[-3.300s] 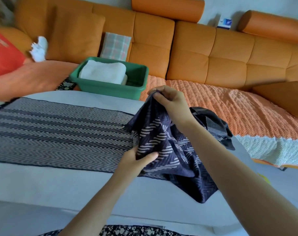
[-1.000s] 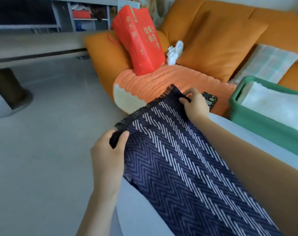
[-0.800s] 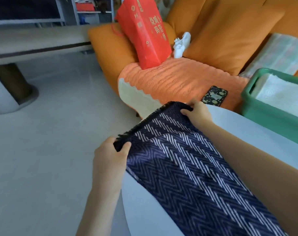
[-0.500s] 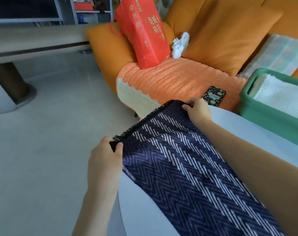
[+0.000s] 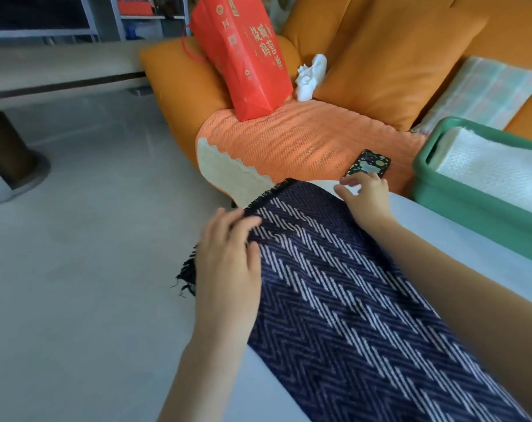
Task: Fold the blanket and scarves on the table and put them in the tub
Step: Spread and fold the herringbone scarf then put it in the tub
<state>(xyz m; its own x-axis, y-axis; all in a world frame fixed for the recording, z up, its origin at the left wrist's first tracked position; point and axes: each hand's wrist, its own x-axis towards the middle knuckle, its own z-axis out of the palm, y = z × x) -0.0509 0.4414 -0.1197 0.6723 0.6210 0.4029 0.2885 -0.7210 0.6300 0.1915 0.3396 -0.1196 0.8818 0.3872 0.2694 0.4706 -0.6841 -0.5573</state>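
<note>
A dark navy scarf [image 5: 334, 284] with a pale zigzag pattern lies folded along the white table [image 5: 459, 239], its fringed end at the table's left edge. My left hand [image 5: 228, 269] rests flat on the near corner of that end, fingers spread, holding nothing. My right hand [image 5: 366, 196] hovers open at the far corner, fingers apart. The green tub [image 5: 459, 199] stands at the right with a folded white blanket [image 5: 496, 172] inside it.
An orange sofa [image 5: 395, 56] with an orange knitted cover [image 5: 289, 138] runs behind the table. On it are a red paper bag [image 5: 243, 53], a white figurine [image 5: 310, 76], a dark phone [image 5: 369, 162] and a checked cushion [image 5: 484, 92]. Grey floor lies to the left.
Both hands have let go of the scarf's fringed end. The end now lies on the table edge, and my left hand has flattened onto it.
</note>
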